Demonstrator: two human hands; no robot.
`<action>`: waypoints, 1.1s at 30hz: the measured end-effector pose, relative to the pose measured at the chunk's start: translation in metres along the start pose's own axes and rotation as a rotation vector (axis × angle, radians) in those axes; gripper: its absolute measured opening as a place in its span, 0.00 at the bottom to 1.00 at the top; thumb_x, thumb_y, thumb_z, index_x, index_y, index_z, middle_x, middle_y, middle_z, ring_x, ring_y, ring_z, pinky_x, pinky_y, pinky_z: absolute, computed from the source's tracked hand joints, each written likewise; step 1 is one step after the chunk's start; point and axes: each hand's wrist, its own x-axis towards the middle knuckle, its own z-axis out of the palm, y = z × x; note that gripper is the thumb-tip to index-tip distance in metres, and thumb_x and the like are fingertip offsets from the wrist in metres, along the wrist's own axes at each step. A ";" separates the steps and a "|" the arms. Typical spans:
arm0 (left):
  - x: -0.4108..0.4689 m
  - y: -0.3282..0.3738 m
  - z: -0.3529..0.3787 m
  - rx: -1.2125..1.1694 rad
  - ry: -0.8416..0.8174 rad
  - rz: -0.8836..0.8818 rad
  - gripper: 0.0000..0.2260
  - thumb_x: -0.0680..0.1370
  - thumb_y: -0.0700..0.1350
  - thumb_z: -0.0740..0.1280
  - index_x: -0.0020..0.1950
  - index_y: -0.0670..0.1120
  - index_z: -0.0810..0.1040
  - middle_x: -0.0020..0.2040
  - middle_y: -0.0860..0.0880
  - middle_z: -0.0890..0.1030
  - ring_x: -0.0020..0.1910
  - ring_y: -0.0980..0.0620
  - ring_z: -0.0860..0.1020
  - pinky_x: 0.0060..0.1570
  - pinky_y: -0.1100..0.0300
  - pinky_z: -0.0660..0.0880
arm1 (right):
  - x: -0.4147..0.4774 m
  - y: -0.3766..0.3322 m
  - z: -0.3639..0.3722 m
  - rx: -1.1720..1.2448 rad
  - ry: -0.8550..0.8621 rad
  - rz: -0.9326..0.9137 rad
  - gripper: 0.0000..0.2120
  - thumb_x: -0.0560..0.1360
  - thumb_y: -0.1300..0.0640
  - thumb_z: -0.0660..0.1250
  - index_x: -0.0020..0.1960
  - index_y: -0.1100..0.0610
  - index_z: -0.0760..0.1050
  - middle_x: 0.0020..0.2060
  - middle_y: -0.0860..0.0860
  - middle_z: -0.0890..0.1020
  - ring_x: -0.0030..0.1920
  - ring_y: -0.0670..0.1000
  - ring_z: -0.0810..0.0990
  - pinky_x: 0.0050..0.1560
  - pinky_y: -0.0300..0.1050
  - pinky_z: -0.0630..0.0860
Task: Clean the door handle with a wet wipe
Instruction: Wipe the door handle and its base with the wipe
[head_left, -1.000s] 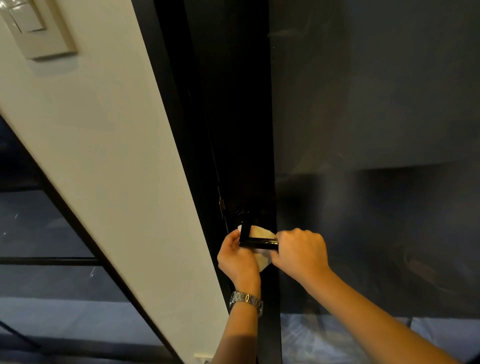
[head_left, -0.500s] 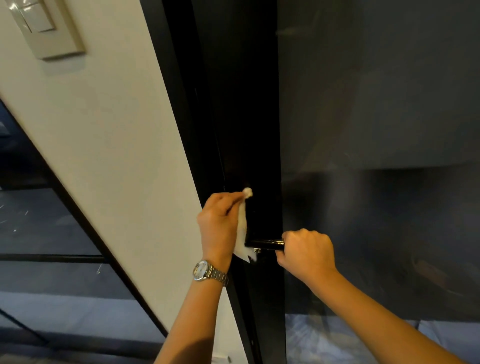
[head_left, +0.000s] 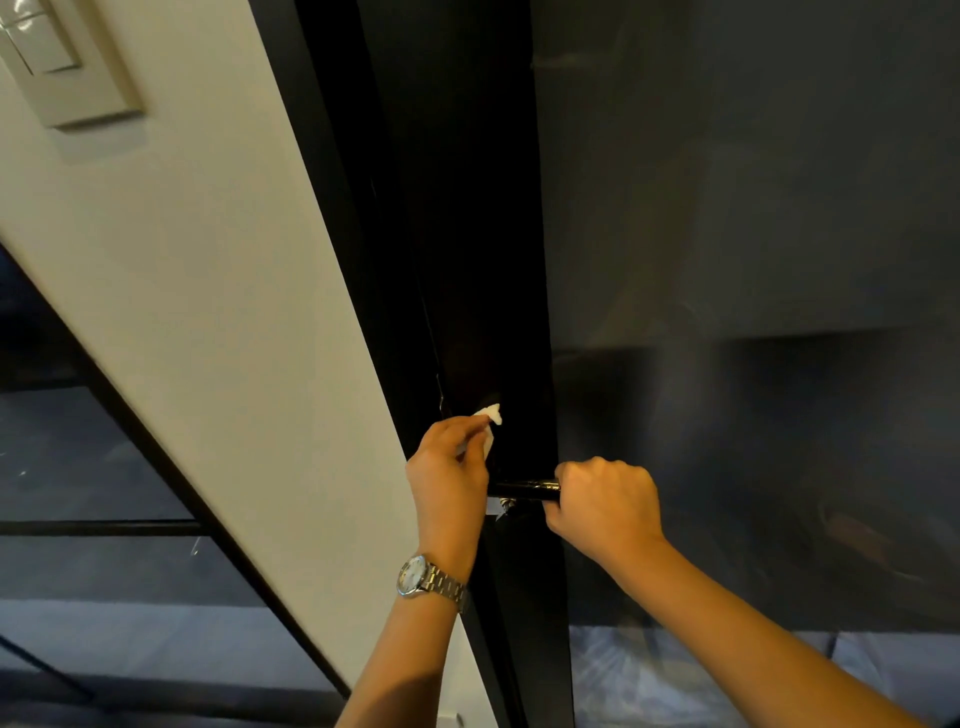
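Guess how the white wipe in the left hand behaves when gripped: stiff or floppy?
Likely floppy: the wet wipe bunches and pokes out crumpled above the left hand. Probably light, since fingertips alone pinch it. A corner droops under the door handle.

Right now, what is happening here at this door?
A person is cleaning a black door handle. The right hand grips the lever's outer end. The left hand, with a metal wristwatch on its wrist, holds a white wet wipe against the dark door frame beside the handle's base. The wipe is not on the lever itself at this moment.
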 end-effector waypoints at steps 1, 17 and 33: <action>0.001 0.004 0.001 0.027 -0.003 -0.002 0.08 0.75 0.36 0.66 0.53 0.41 0.81 0.52 0.45 0.80 0.49 0.54 0.77 0.44 0.79 0.68 | 0.000 0.000 0.000 0.007 -0.002 0.000 0.13 0.77 0.48 0.58 0.51 0.54 0.77 0.43 0.51 0.82 0.44 0.53 0.81 0.25 0.39 0.55; 0.008 0.016 0.008 0.186 -0.291 0.225 0.10 0.76 0.35 0.64 0.50 0.44 0.82 0.53 0.50 0.80 0.57 0.57 0.72 0.52 0.80 0.61 | 0.000 0.001 -0.002 0.022 -0.009 -0.005 0.13 0.77 0.48 0.58 0.51 0.54 0.77 0.45 0.52 0.82 0.46 0.54 0.81 0.26 0.40 0.56; 0.006 0.002 -0.006 0.088 -0.255 0.158 0.13 0.76 0.35 0.64 0.58 0.44 0.79 0.58 0.50 0.76 0.53 0.60 0.70 0.49 0.86 0.62 | 0.000 0.001 -0.002 0.014 0.016 -0.011 0.13 0.77 0.48 0.58 0.51 0.54 0.77 0.44 0.51 0.82 0.44 0.53 0.81 0.31 0.41 0.63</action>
